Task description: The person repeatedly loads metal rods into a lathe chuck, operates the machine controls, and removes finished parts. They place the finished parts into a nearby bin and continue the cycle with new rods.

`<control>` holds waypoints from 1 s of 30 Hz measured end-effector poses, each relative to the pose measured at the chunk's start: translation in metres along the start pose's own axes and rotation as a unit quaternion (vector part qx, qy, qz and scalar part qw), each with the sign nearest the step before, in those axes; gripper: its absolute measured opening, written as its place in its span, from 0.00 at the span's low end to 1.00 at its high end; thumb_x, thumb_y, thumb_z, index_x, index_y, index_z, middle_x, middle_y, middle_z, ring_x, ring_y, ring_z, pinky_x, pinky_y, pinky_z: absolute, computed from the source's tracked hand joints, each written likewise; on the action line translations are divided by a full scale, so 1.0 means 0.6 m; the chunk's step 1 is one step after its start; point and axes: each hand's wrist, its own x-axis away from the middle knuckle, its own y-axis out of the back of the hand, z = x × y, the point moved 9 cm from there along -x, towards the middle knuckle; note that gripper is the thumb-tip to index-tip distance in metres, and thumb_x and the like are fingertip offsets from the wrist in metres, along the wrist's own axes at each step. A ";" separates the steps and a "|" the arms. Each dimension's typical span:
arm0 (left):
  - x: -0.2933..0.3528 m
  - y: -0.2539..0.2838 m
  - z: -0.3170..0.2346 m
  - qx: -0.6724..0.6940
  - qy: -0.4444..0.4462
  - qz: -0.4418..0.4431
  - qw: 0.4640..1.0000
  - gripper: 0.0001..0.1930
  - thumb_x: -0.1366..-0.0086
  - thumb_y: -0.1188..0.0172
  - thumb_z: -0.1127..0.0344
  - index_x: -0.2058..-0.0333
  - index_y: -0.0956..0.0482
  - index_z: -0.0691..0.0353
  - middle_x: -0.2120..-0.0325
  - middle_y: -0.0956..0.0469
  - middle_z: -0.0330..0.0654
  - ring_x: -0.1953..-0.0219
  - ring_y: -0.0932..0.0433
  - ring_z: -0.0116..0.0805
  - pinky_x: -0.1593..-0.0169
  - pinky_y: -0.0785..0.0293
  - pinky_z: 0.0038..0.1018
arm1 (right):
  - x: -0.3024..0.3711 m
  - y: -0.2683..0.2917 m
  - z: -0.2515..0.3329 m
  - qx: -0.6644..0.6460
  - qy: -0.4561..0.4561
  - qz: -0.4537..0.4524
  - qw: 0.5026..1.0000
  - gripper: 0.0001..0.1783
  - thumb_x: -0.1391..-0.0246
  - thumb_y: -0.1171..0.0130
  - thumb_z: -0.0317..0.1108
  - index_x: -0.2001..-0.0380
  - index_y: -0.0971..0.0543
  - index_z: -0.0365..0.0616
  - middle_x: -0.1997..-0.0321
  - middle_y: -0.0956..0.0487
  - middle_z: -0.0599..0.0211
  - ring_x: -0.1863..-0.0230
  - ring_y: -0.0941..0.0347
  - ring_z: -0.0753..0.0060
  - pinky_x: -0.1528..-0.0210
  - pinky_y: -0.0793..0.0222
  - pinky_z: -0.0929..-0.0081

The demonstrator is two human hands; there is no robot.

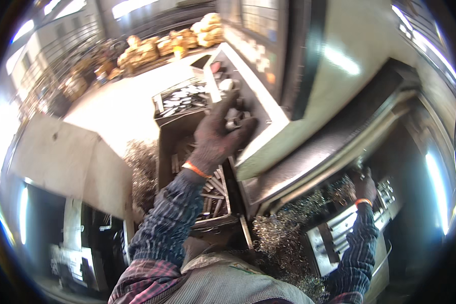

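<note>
My left hand, in a dark brown knit glove, reaches over a pale ledge tray on the machine's side. Its thumb and fingers are spread apart. Short shiny metal pieces show between them; whether they touch the glove is unclear. My right hand, also gloved, is inside the machine's opening, beside a metal tool block. A bright spot shows at its fingertips, but the fingers are too dark and blurred to read. Both wrists have orange bands.
Below my left arm stands a dark metal bin with metal rods. A tray of shiny pieces adjoins it. Curled metal shavings heap inside the machine and on the floor. Another machine stands left; yellowish sacks line the back.
</note>
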 end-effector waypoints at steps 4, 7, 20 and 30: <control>0.007 0.006 -0.045 -0.046 -0.147 -0.024 0.988 0.18 0.36 0.31 0.73 0.48 0.21 0.61 0.48 0.21 0.44 0.51 0.20 0.33 0.48 0.22 0.27 | -0.009 -0.019 -0.028 -0.043 0.000 0.007 0.999 0.44 0.40 0.47 0.68 0.28 0.36 0.54 0.50 0.18 0.38 0.49 0.21 0.35 0.50 0.28 0.45; 0.018 0.012 -0.055 -0.103 -0.175 -0.059 0.977 0.09 0.38 0.29 0.67 0.59 0.17 0.58 0.49 0.18 0.48 0.50 0.16 0.39 0.49 0.20 0.30 | -0.008 -0.030 -0.047 -0.113 0.034 -0.020 0.993 0.45 0.39 0.47 0.67 0.27 0.37 0.55 0.48 0.19 0.38 0.48 0.22 0.34 0.49 0.29 0.45; 0.034 0.019 -0.039 -0.200 -0.116 0.052 0.971 0.20 0.34 0.37 0.49 0.45 0.23 0.47 0.38 0.26 0.39 0.59 0.14 0.47 0.58 0.17 0.38 | 0.224 0.229 0.182 -0.381 0.276 -0.149 0.870 0.25 0.32 0.45 0.36 0.35 0.26 0.40 0.59 0.17 0.65 0.65 0.27 0.75 0.60 0.29 0.75; 0.284 0.214 0.000 -0.092 0.020 0.187 0.978 0.29 0.28 0.43 0.44 0.34 0.29 0.48 0.33 0.33 0.52 0.37 0.26 0.53 0.38 0.27 0.42 | 0.626 0.200 0.562 -0.338 0.524 0.110 0.774 0.23 0.38 0.35 0.43 0.44 0.19 0.42 0.60 0.15 0.55 0.64 0.18 0.65 0.62 0.23 0.67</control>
